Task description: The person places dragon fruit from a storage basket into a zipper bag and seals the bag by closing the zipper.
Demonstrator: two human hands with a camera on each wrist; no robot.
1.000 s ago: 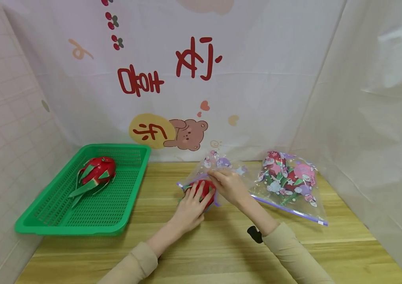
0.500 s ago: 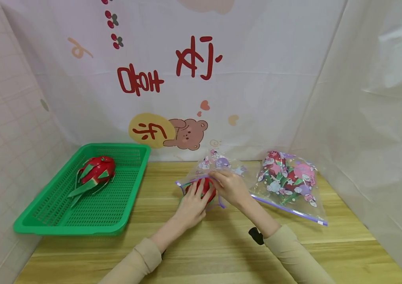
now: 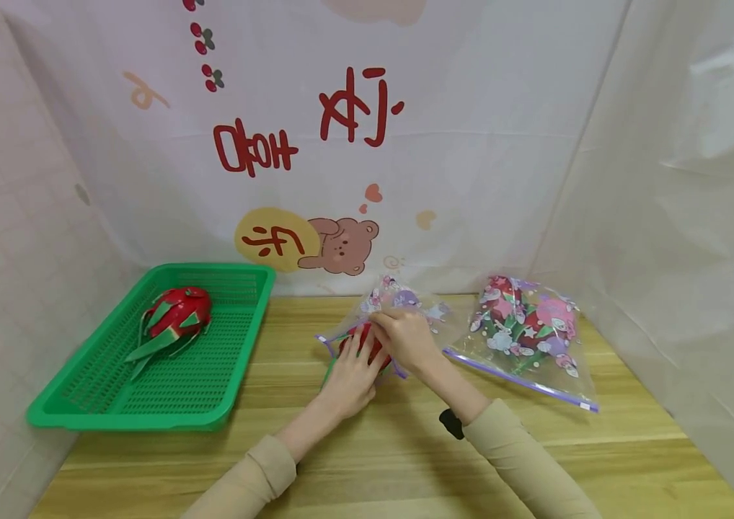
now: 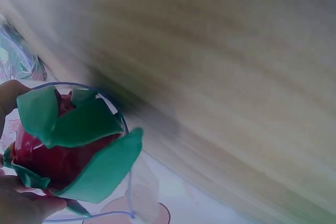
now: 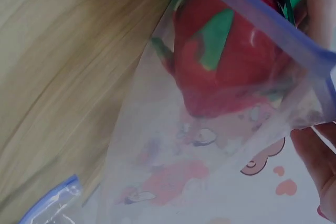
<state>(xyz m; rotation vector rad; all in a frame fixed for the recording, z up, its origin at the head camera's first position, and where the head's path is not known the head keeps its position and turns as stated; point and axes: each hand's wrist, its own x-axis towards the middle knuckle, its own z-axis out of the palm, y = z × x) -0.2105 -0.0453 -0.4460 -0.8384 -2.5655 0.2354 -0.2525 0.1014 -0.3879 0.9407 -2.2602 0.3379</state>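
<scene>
A red dragon fruit with green leaf flaps [image 4: 65, 161] lies partly inside a clear zip bag [image 5: 163, 182] printed with pink and purple figures. My left hand [image 3: 349, 375] grips the fruit at the bag's mouth, its fingers spread over the top. In the left wrist view, the fruit's leafy end faces out of the purple-edged opening. My right hand [image 3: 407, 340] pinches the upper rim of the bag next to the left fingers. Through the film in the right wrist view, the fruit's rounded end shows in the bag.
At left stands a green plastic basket [image 3: 237, 360] holding another dragon fruit [image 3: 179, 310]. On the right a second printed zip bag [image 3: 529, 324] with red and green fruit inside lies on the wooden table [image 3: 393, 461]. A printed cloth [image 3: 471, 144] hangs behind.
My right hand has shifted slightly left with the bag's rim, over the fruit. The left hand still holds the fruit at nearly the same spot. Basket and second bag stay in place.
</scene>
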